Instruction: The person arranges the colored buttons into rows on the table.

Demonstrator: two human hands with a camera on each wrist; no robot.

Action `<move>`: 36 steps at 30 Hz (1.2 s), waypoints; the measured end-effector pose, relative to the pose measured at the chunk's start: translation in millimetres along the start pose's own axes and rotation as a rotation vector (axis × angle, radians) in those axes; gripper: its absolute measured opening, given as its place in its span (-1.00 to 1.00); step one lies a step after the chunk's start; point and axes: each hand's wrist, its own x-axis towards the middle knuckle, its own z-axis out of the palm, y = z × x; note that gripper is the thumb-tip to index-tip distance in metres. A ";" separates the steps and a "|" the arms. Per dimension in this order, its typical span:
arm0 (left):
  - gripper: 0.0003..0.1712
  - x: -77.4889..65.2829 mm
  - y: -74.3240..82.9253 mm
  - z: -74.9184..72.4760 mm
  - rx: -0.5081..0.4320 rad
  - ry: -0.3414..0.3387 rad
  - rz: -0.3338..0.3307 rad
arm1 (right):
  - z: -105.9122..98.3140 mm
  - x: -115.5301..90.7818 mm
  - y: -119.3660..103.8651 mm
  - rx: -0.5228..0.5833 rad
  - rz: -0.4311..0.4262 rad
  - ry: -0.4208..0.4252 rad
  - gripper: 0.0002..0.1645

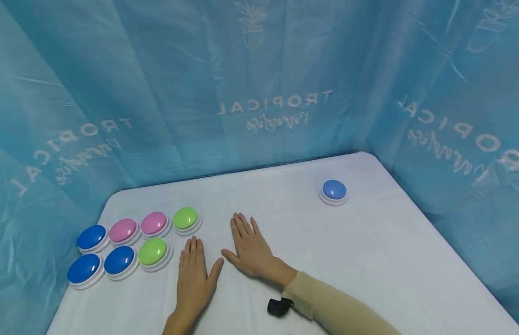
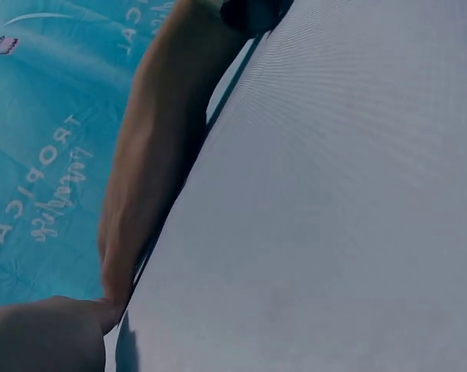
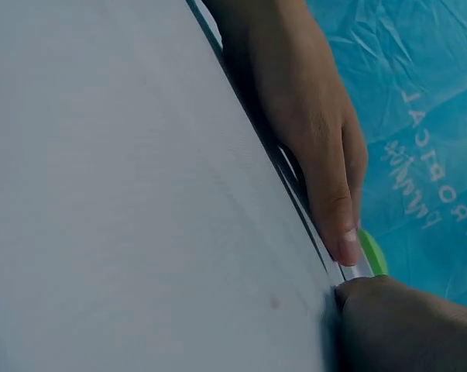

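Note:
My left hand point(image 1: 195, 277) lies flat on the white tabletop, fingers straight and thumb spread to the right. Nearest to it are a green push button point(image 1: 153, 251) just left of its fingers and another green button point(image 1: 186, 218) beyond the fingertips. Flat on the table to the right lies my right hand point(image 1: 252, 251), fingers extended, holding nothing. The two thumbs point toward each other with a small gap between. In the right wrist view the left hand point(image 3: 314, 116) appears beyond the near part of the right hand point(image 3: 411, 325).
Left of the hands, in two rows, stand two pink buttons point(image 1: 123, 231) and three blue buttons point(image 1: 91, 237), all on white bases. A lone blue button point(image 1: 334, 190) sits at the back right. Blue printed curtains point(image 1: 180, 139) surround the table point(image 1: 368, 251). A black device point(image 1: 279, 307) hangs under the right wrist.

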 end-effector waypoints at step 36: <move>0.03 38.7 -20.2 0.0 -0.227 0.114 -0.289 | 9.9 91.4 -30.4 0.111 -0.129 -0.036 0.14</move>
